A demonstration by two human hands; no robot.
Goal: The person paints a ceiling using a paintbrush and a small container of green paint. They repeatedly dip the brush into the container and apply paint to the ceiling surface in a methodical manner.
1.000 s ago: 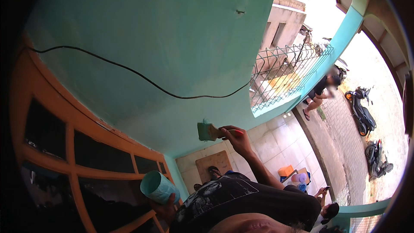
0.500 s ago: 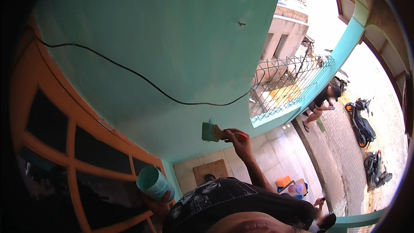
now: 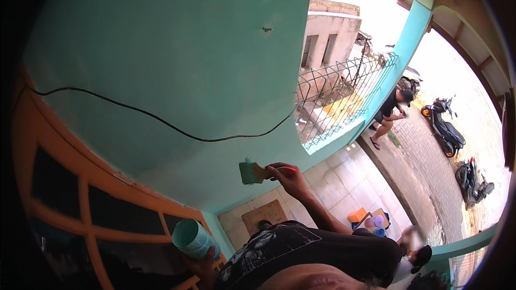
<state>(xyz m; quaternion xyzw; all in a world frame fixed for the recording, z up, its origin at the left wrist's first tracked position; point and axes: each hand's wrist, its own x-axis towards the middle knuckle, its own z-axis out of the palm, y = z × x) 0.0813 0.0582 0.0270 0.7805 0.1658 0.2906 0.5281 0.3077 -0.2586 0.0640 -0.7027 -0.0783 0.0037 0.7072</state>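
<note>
My right hand (image 3: 287,179) is closed around the handle of a flat paintbrush (image 3: 250,173), its wide bristles coated in green paint. The brush head is against or just in front of the low part of the green wall (image 3: 161,48), where a darker wet smear shows at its upper edge; whether it touches I cannot tell. Low on the left, my left hand (image 3: 203,266) grips a paint-smeared, pale turquoise cylindrical container (image 3: 194,239), tilted with its mouth toward the wall. Part of that hand is in shadow and behind the container.
A black cable (image 3: 207,139) sags across the wall. On the left stands an orange-framed glass door (image 3: 83,198). A brown wooden board (image 3: 263,217) lies on the tiles. Bottles (image 3: 375,222) stand behind my right arm. Two people (image 3: 391,110) are nearby, beyond them parked motorbikes (image 3: 444,129).
The whole view has turned slightly, shifting the window and wall leftward in the picture. Brush and container stay in the same hands, with the brush near the same patch of wall.
</note>
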